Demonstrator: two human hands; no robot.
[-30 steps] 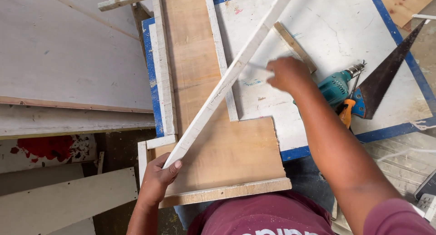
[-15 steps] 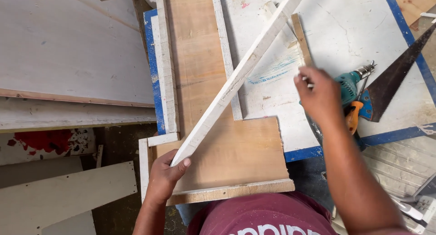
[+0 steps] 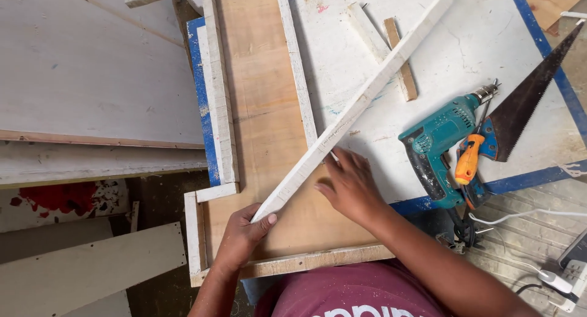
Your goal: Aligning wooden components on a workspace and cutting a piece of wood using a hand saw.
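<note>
A long white-painted wooden strip lies diagonally over a plywood board edged with white battens. My left hand grips the strip's near end, thumb on top. My right hand rests on the board just beside the strip's middle, fingers pointing up at it and holding what looks like a thin small item at the strip's edge; I cannot tell what it is.
A teal electric drill, an orange-handled screwdriver and a hand saw lie on the white, blue-edged worktop to the right. A short wood piece lies farther up. White boards are stacked at left; a power strip sits at lower right.
My right hand has come back from near the drill, moving left and down to the strip's middle. The left hand still holds the strip's near end.
</note>
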